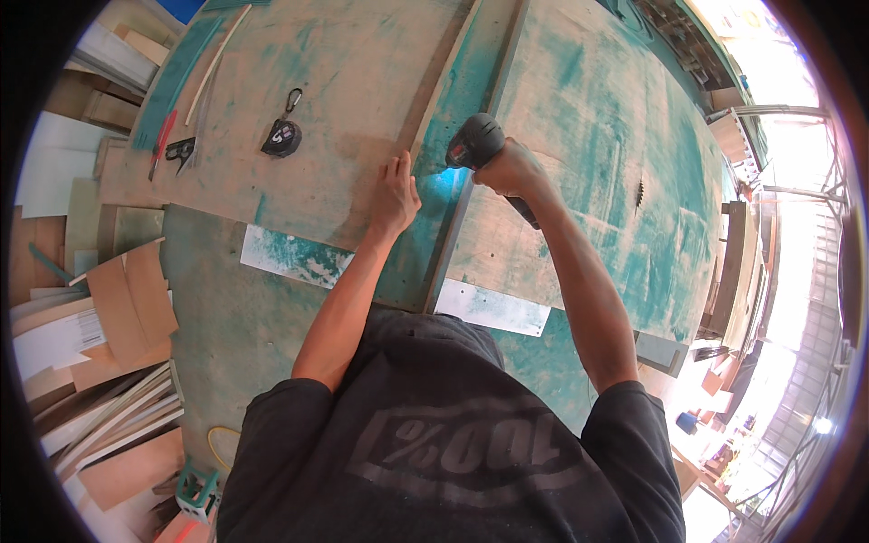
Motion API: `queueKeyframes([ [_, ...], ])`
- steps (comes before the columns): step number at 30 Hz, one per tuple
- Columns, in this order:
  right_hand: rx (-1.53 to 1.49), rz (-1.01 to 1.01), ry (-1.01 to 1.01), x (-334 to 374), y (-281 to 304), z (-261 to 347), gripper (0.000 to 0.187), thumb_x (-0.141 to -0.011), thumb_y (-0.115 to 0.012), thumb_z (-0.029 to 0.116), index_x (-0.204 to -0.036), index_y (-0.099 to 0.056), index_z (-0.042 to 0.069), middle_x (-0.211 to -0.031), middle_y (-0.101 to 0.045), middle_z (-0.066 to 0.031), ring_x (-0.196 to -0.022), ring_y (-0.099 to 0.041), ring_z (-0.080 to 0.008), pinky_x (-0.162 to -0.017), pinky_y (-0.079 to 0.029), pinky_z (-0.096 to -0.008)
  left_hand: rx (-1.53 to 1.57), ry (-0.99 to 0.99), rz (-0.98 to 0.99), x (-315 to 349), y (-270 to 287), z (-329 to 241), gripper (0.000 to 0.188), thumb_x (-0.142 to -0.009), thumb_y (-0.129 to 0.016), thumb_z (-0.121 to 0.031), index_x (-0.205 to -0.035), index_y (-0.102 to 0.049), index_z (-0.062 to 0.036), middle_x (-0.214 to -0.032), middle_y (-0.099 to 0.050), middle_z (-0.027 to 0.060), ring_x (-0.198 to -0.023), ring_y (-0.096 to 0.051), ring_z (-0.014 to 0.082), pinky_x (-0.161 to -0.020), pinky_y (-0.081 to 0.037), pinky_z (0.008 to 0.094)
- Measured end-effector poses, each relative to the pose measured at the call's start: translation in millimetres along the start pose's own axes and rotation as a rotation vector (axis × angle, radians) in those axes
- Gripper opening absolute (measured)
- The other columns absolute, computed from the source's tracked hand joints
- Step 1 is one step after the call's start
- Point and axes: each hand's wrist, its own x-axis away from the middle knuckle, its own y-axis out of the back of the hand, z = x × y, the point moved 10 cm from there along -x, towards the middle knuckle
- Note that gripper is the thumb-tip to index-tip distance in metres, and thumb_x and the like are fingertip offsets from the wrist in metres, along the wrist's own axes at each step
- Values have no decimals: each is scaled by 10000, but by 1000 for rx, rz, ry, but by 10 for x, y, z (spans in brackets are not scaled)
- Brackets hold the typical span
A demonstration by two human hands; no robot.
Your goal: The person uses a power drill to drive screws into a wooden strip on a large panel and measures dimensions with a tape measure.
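My right hand (514,170) grips a black cordless drill (477,140), whose lamp throws a bluish light onto the green recessed strip (433,195) between two raised edges. The drill's tip is hidden under its body. My left hand (396,195) lies on the left board (353,118), its fingers stretched toward a thin wooden edge (444,81) along the strip. It seems to hold nothing. On the strip's other side, a dark raised edge (493,113) runs below the drill and meets the right board (597,136), which is stained green.
A black tape measure (282,138) with a carabiner, a red-handled tool (163,136), a black angled tool (181,152) and a thin wood strip (217,63) lie on the left board. A spiral bit (640,193) rests at right. Offcuts (131,294) are piled at far left.
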Motion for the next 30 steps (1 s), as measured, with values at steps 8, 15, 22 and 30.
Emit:
queueKeyframes([
  [8,-57,117,-45,18,17,55,250,-654,-751,161,-865,-727,28,-731,-702,-163,-676,-718,-272,-630,-553,-394,-61,-8,-3,2,-17,30,509,-964,-541,-105,-1425,-407,63,-1273,-525,239,-1132,-536,387,-991,-468,435],
  [15,4,82,-24,1,32,69,303,-650,-770,197,-904,-746,33,-824,-733,-193,-786,-732,-322,-697,-562,-393,-6,-5,-20,-9,-8,18,510,-963,-535,-97,-1429,-404,66,-1274,-524,235,-1141,-529,391,-988,-469,437],
  [22,47,43,-44,62,79,167,259,-699,-735,189,-904,-746,31,-853,-734,-197,-824,-735,-330,-727,-565,-414,-43,37,38,-30,-46,19,525,-956,-543,-92,-1438,-399,61,-1274,-525,227,-1144,-535,372,-990,-467,423],
  [30,76,21,3,-11,-22,92,263,-707,-735,193,-915,-750,33,-876,-737,-198,-848,-734,-347,-743,-566,-417,-145,23,43,-20,-2,-35,548,-944,-560,-96,-1443,-393,59,-1276,-531,208,-1133,-545,359,-989,-466,411],
])
